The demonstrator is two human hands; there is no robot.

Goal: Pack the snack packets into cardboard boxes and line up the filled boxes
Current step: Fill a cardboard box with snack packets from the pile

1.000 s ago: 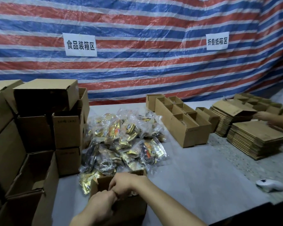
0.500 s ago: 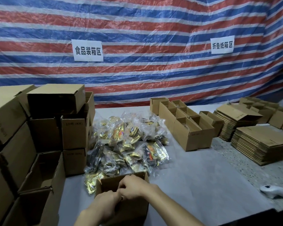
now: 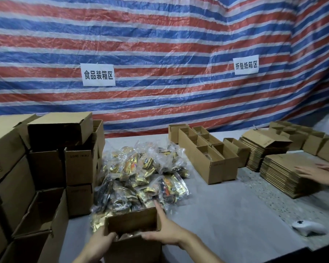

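An open cardboard box (image 3: pixel 133 222) stands at the table's near edge, and some gold packets show inside it. My left hand (image 3: pixel 101 243) grips its near left corner, fingers curled over the rim. My right hand (image 3: pixel 166 229) holds the right side: the thumb lies along the right wall and the fingers curl over the near rim. Just behind the box lies a heap of snack packets (image 3: pixel 144 171) in clear and gold wrappers.
Cardboard boxes (image 3: pixel 61 160) are stacked in piles at the left, some open. A row of open boxes (image 3: pixel 207 158) stands mid-right, with stacks of flat cardboard (image 3: pixel 285 175) beyond, where another person's hands (image 3: pixel 319 171) rest. A white device (image 3: pixel 310 227) lies near the front edge.
My hands were together over the box's top; now they are apart, one on each side of the box. Another person's hands have come onto the flat stack at the right.
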